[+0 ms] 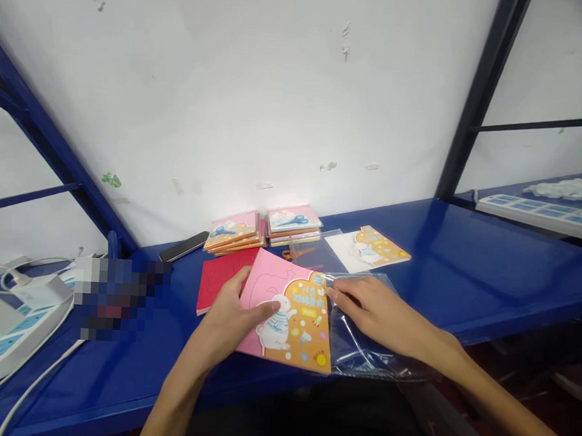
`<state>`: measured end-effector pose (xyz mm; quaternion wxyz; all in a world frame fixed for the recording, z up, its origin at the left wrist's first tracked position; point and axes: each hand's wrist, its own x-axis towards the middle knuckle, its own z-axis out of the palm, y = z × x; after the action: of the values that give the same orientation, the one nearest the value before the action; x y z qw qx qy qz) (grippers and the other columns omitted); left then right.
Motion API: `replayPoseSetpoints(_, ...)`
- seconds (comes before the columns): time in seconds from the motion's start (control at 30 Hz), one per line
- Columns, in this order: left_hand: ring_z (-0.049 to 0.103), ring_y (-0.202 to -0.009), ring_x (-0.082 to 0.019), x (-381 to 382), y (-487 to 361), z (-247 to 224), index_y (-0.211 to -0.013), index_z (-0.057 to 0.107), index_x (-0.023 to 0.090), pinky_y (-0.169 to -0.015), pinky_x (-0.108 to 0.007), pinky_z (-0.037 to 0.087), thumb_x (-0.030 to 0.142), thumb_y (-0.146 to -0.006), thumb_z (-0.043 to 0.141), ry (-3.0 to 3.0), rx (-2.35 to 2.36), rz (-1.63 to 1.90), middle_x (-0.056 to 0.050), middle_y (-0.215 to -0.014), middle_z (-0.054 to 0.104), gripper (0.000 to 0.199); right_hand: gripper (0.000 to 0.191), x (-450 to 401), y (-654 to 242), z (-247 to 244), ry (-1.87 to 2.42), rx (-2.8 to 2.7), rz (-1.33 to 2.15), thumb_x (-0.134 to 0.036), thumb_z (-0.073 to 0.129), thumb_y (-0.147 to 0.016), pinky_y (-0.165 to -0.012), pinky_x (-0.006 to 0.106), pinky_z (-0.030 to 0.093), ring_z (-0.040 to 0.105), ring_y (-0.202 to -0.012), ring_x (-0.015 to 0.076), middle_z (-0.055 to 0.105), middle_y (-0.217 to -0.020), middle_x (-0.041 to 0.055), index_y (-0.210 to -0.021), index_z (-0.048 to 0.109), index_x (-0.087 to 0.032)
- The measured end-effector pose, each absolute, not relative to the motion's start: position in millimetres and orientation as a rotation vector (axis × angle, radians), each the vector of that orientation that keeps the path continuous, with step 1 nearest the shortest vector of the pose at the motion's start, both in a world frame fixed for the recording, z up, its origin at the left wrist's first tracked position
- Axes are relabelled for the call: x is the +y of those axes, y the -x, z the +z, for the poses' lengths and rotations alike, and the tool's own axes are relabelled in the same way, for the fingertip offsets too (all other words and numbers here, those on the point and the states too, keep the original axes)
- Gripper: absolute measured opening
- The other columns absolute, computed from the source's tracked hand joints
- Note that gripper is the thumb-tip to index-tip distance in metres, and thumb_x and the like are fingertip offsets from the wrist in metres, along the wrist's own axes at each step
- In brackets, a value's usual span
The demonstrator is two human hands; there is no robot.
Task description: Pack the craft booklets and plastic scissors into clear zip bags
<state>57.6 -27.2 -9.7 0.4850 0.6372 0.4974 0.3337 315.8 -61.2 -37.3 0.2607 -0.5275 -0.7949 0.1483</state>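
My left hand [230,315] grips a pink craft-paper booklet [273,272] by its left side, thumb on top. Across the booklet's right half lies an orange printed card [309,336] with a white cartoon animal. A clear plastic bag [357,351] extends from the booklet's right edge. My right hand [377,304] pinches the bag near its opening, beside the card; whether the booklet is partly inside is hard to tell. Just behind my left hand is a red booklet [217,282] on the blue table [156,360].
Two stacks of packed booklets, a left stack [234,231] and a right stack [295,219], stand by the wall. Orange-handled scissors [288,254] and a white sheet with an orange card [382,247] lie nearby. A phone [185,246] and power strip [31,328] with cables are left.
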Motion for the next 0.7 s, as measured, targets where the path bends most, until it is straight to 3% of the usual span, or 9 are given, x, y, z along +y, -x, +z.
replayPoseSetpoints(0.27,0.075,-0.101,-0.030,-28,-54,-9,-0.128,0.056,0.018,-0.085,-0.042,0.062,0.033,-0.079,0.077,-1.610,1.220,0.819,-0.012,-0.128,0.071,0.056,0.038,-62,-319,-34,1.412,-2.166,0.427,-0.036,0.036,-0.108,-0.069,0.031,0.035,0.060,-0.074,0.0193,0.069,-0.081,0.0022,-0.077,0.055,-0.021)
replayPoseSetpoints(0.7,0.076,-0.094,-0.031,-29,-64,-9,-0.122,0.060,0.017,-0.077,-0.040,0.063,0.026,-0.071,0.081,-1.469,1.235,0.848,-0.013,-0.118,0.076,0.056,0.039,-62,-317,-37,1.420,-2.147,0.414,-0.035,0.036,-0.108,-0.070,0.032,0.037,0.063,-0.076,0.0203,0.073,-0.086,0.0045,-0.082,0.061,-0.021)
